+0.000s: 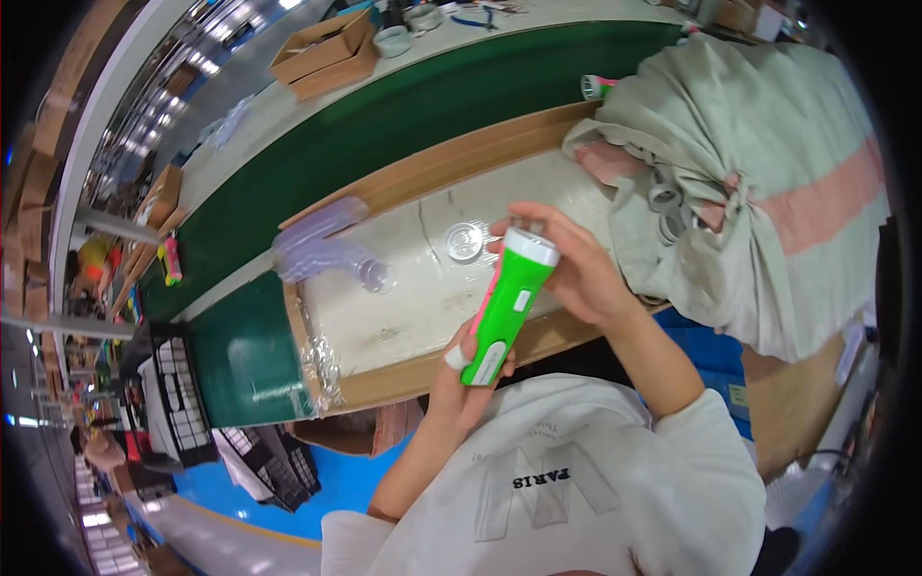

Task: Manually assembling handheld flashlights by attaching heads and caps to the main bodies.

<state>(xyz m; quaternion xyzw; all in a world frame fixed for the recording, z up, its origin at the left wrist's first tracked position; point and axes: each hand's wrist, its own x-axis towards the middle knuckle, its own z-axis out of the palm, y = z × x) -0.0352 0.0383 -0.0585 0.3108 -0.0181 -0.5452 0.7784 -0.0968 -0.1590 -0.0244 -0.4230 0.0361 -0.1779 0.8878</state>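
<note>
A green flashlight [517, 300] with a white head and a pink strip along one side is held upright at a slant in front of me. My left hand [463, 384] is wrapped round its lower end, with a white band on one finger. At the top, the fingers of my right hand [583, 276] curl about the white head, partly hidden behind it. Just beyond lies a clear round plastic lens [464, 242] on the white tray surface [423, 307]. To its left are nested clear plastic pieces [322, 248] with a purple tint.
Cardboard strips [442, 168] edge the tray on a green bench. A large pale sack [720, 125] with white rings showing at its mouth bulges over the right side. Another flashlight [597, 87] sits behind it. Along the back shelf is a cardboard box [325, 53]; black crates [178, 394] stand left.
</note>
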